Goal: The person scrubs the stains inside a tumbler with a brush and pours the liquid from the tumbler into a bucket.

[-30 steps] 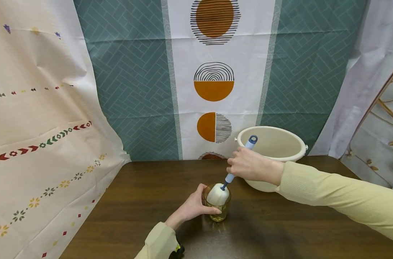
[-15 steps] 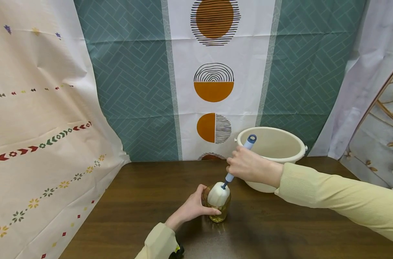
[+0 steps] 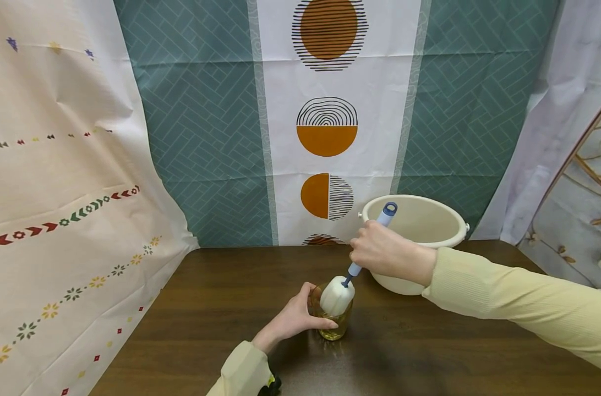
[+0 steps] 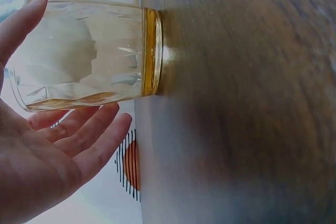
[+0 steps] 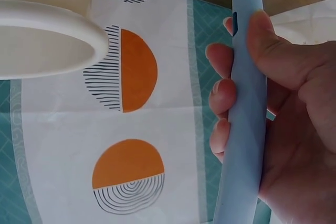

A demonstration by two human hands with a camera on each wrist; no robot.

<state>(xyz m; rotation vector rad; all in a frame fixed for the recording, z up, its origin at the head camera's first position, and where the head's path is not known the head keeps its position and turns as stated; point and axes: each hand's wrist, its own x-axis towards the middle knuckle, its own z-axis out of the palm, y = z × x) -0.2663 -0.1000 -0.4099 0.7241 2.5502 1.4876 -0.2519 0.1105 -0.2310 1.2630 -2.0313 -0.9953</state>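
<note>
An amber drinking glass (image 3: pixel 336 325) stands upright on the brown wooden table. My left hand (image 3: pixel 299 313) holds it from the left, thumb on the near side and fingers round the back; the left wrist view shows the glass (image 4: pixel 100 56) between thumb and fingers. A cup brush with a white sponge head (image 3: pixel 337 296) leans into the glass, its head partly inside and tilted to the right. My right hand (image 3: pixel 386 250) grips the brush's light blue handle (image 5: pixel 247 93), fingers wrapped round it in the right wrist view.
Behind the right hand stands a cream bucket (image 3: pixel 454 242) at the table's back right. A patterned curtain (image 3: pixel 325 165) hangs along the back edge, and a cream cloth (image 3: pixel 72 220) runs down the left side. The wooden table (image 3: pixel 221 286) spreads around the glass.
My right hand and the brush have shifted slightly right, and the white head has risen a little and leans against the glass's right side. The left hand and the glass stay in place.
</note>
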